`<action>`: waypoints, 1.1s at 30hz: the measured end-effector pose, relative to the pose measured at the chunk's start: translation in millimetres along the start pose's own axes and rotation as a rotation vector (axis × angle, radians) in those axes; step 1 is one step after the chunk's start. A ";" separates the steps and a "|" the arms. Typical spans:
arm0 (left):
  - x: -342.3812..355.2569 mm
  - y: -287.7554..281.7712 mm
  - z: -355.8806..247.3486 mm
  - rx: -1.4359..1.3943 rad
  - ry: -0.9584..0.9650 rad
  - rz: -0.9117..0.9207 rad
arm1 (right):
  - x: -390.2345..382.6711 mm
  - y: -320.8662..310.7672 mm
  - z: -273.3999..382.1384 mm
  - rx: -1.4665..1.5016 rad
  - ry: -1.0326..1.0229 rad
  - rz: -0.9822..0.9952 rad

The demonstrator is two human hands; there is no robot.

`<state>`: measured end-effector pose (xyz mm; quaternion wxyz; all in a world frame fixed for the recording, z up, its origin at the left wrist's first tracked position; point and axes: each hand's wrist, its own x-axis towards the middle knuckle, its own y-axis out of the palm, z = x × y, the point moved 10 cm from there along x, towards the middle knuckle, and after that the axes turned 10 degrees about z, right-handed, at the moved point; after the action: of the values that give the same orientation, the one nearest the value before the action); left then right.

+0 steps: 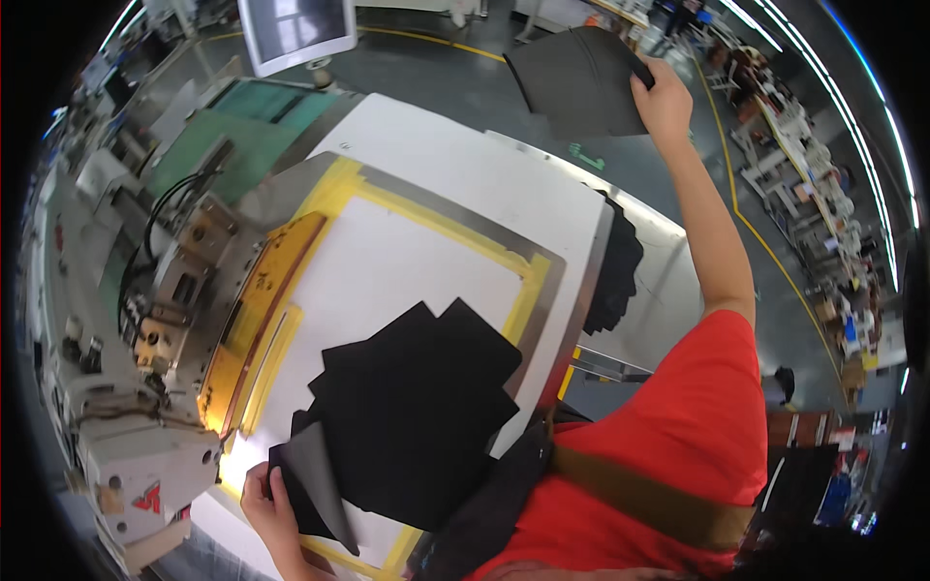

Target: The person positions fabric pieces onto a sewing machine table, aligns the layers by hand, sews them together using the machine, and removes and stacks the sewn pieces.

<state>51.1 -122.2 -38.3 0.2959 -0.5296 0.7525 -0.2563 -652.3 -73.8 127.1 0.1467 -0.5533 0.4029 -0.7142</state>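
In my raised right hand (664, 111) is a dark grey flat piece (572, 82), gripped by its right edge above the floor. My left hand (266, 499), low at the left, is closed on a black piece with a folded-over corner (315, 499), showing a greyer face. It lies beside and partly under a heap of overlapping black pieces (417, 397) on the white plate (397, 247), which has yellow tape round its border. An orange bar (266, 290) runs along the plate's left side, next to the machine head (170, 339).
Right of the plate, a dark stack (610, 261) lies on a metal side table (649, 324). At top left are a screen (295, 29) and a green surface (208, 136). Benches with machines (794, 160) line the floor at right, beyond yellow floor lines.
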 end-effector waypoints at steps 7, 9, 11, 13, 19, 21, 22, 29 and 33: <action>6.6 13.1 -19.3 0.154 0.187 -0.050 | -141.0 91.7 -126.4 0.002 0.319 0.508; 9.6 16.3 -19.6 0.151 0.185 -0.042 | -212.9 132.6 -135.1 0.128 0.203 0.569; 7.5 13.8 -18.3 0.146 0.185 -0.063 | -281.9 180.2 -107.0 0.168 0.211 1.109; 6.6 11.8 -20.6 0.143 0.213 -0.070 | -319.4 186.5 -103.6 0.348 0.367 1.480; -0.9 2.6 -34.4 0.108 0.227 -0.069 | -119.2 76.4 -57.9 0.124 0.214 0.378; -2.4 4.3 -32.0 0.109 0.234 -0.094 | -72.2 56.8 45.4 0.386 -0.009 0.311; 1.0 7.3 -44.2 0.108 0.313 -0.083 | -68.7 47.9 105.1 0.459 -0.152 0.315; -15.7 -12.0 -34.7 -0.013 0.378 -0.153 | -213.1 1.3 443.4 0.764 -1.526 0.240; -8.1 -37.3 8.3 0.199 -0.111 -0.215 | -260.6 -29.4 495.3 0.960 -1.812 0.085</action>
<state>83.3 -126.6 -16.6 0.3587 -0.5886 0.6449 -0.3301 -105.5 -89.1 4.9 0.6270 -0.7529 -0.1681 -0.1081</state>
